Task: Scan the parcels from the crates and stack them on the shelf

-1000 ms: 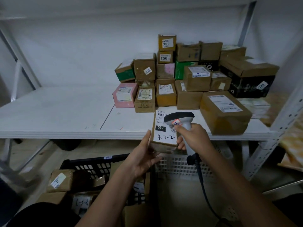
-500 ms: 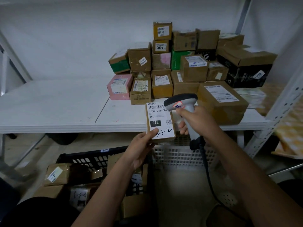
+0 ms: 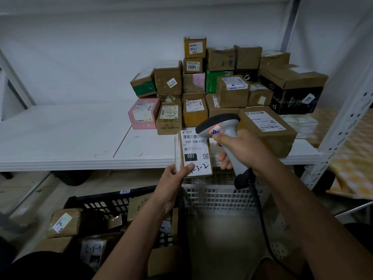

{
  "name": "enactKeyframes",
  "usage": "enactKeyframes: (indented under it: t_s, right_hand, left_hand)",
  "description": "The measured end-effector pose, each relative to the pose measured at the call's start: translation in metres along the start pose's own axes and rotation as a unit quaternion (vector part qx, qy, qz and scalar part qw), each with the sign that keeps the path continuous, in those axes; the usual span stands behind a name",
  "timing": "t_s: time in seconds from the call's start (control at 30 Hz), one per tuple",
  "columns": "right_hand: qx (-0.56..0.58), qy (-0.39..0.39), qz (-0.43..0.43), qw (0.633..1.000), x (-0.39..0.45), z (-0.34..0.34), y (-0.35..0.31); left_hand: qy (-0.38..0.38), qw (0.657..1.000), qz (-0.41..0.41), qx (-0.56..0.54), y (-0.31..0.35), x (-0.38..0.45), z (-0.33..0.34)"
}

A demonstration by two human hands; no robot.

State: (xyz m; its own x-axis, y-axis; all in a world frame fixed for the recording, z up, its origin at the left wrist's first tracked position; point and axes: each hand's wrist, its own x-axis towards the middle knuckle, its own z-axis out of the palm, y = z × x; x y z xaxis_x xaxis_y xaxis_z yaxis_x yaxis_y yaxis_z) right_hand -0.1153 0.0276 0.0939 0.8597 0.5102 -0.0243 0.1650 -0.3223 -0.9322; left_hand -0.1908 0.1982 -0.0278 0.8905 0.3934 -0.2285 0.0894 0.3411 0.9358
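My left hand [image 3: 171, 184] grips the lower left corner of a small brown parcel [image 3: 194, 152] with a white label reading 032, held upright at the front edge of the white shelf [image 3: 80, 142]. My right hand [image 3: 242, 148] grips the handle of a grey barcode scanner [image 3: 220, 126], whose dark head sits over the label's top right. A pile of stacked parcels [image 3: 222, 85] fills the shelf's back right. Below, a black crate [image 3: 113, 203] holds several brown parcels.
A white mesh crate [image 3: 222, 197] stands under the shelf beside the black one. The scanner's black cable [image 3: 260, 215] hangs down past it. A perforated shelf upright [image 3: 341, 134] rises at the right. The left half of the shelf is bare white board.
The parcel has tilted up so its whole label faces me, and my left thumb now pinches its lower corner. The scanner head has shifted right, off the label's middle.
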Motion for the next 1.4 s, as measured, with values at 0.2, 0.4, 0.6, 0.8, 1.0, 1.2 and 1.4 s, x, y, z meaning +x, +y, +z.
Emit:
enactKeyframes:
  t_s: [0.2,0.4,0.6,0.8,1.0,1.2,1.4]
  right_hand:
    - [-0.001,-0.005,0.007,1.000,-0.003,-0.003,-0.003]
    - [0.000,-0.005,0.009,1.000,-0.007,-0.006,-0.006]
    - [0.014,-0.003,0.002,1.000,-0.004,-0.006,-0.005]
    - [0.050,0.030,0.006,0.998,0.005,-0.008,0.009]
    - [0.067,0.077,0.032,0.994,0.018,-0.017,0.031]
    - [0.079,0.081,0.050,0.992,0.037,-0.021,0.040]
    - [0.081,0.059,0.068,0.993,0.062,-0.014,0.050]
  left_hand:
    - [-0.011,1.000,-0.004,0.000,-0.003,0.002,-0.001]
    - [-0.005,1.000,-0.003,0.020,-0.005,0.005,-0.001]
    - [-0.011,0.999,-0.008,0.044,-0.006,0.003,-0.003]
    - [-0.020,1.000,-0.008,0.015,0.008,-0.007,-0.007]
    - [0.054,0.998,0.033,0.016,0.060,0.027,-0.004]
    - [0.053,0.998,0.038,0.011,0.138,0.118,0.013]
    - [0.052,0.984,0.046,0.164,0.157,0.191,0.036]
